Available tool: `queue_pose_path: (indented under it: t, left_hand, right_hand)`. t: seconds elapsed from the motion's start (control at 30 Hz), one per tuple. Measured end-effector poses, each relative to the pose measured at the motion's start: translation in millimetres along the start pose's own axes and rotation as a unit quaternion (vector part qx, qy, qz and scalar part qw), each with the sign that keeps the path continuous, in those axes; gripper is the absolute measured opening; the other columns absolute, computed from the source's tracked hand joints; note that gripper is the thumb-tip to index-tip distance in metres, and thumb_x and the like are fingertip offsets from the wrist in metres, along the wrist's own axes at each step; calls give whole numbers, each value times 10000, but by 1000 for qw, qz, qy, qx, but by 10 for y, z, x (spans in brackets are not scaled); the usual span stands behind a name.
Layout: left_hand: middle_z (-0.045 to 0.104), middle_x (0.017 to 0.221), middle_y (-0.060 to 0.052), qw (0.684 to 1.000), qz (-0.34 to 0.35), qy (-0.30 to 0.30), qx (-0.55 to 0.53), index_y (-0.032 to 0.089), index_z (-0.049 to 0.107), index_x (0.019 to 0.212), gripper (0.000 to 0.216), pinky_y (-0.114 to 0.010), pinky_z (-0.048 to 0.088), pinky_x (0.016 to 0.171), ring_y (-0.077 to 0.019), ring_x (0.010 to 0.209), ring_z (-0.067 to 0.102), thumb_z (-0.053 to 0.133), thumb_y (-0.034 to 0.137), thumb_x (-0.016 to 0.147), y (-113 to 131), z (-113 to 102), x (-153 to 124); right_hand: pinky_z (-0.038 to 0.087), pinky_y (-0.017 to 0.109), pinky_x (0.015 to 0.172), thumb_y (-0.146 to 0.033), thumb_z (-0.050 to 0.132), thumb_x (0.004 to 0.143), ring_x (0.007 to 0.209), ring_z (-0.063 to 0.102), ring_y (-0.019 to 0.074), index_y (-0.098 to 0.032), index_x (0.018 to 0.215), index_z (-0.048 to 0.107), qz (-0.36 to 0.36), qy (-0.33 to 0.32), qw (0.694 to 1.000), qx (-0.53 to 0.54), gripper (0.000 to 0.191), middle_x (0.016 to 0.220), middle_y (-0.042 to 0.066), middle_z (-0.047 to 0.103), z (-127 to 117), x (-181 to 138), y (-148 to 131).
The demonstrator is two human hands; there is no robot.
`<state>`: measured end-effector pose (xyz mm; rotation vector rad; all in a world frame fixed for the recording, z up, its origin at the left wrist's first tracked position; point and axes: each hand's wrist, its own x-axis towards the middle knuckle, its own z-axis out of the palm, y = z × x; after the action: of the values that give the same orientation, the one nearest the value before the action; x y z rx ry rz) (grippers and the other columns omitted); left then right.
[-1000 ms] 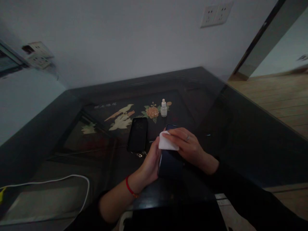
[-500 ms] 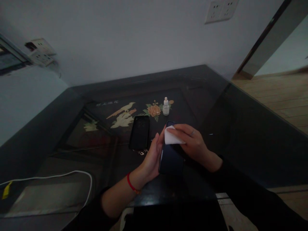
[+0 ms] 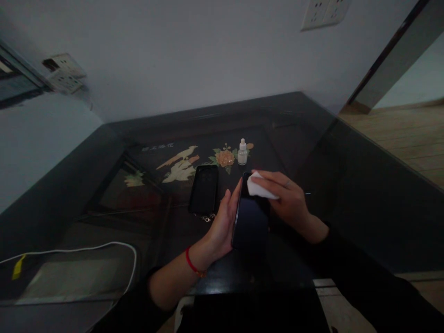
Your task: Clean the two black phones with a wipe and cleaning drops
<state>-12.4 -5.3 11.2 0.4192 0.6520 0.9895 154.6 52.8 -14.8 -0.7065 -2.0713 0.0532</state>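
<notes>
My left hand (image 3: 224, 226) grips a dark smartphone (image 3: 250, 226) along its left side, with the fingers partly hidden beneath it. A folded white cloth (image 3: 261, 187) is pinched in my right hand (image 3: 287, 199) and lies against the upper right part of the phone's screen. Left of the phone, a black phone case (image 3: 204, 189) rests on the table with a small metal chain at its lower end. Beyond the phone stands a small clear bottle (image 3: 242, 152) with a white dropper top.
The dark glossy table (image 3: 301, 138) carries a bird and flower picture. A white cable (image 3: 86, 249) with a yellow tag (image 3: 18, 267) runs across its left front. Wall sockets (image 3: 326, 13) sit above the back edge, and a power strip (image 3: 64, 74) is at the left.
My right hand has slid the white cloth to the right across the top of the screen, uncovering the upper left part. My left hand keeps its hold. The view has shifted slightly.
</notes>
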Motion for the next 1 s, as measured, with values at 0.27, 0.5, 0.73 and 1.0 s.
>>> queue_pose_path:
  t: [0.27,0.5,0.73,1.0]
  left_hand:
    - [611,1280,-70,999,0,8,-38,278,352,1462,579,-372,443,945,-250,1110,588,356,528,940,-15,-41,40]
    - [553,1362,-39,999,-17,-20,-18,363,312,1465,549,-413,452,950,-243,1137,578,313,544,946,13,-4,0]
    - [598,1293,-68,999,-10,9,-42,299,337,1467,562,-335,476,902,-220,1059,622,297,525,953,-1,-67,48]
    - [539,1377,-37,999,-10,-26,-23,372,303,1466,559,-400,465,926,-239,1117,589,296,564,941,22,-20,3]
  right_hand:
    - [542,394,859,-87,483,894,1012,628,202,-233,1266,583,-108,-8,994,22,412,1071,61,704,70,13,-180]
    - [527,432,820,-26,497,841,942,603,232,-284,1221,636,15,67,996,-61,479,1049,50,709,-56,26,59]
    - [546,332,754,-84,472,906,929,605,187,-173,1223,611,-150,-33,987,37,357,1042,73,720,69,29,-304]
    - [533,408,758,-45,498,855,876,606,215,-256,1156,667,35,59,995,-66,404,988,64,701,-43,26,69]
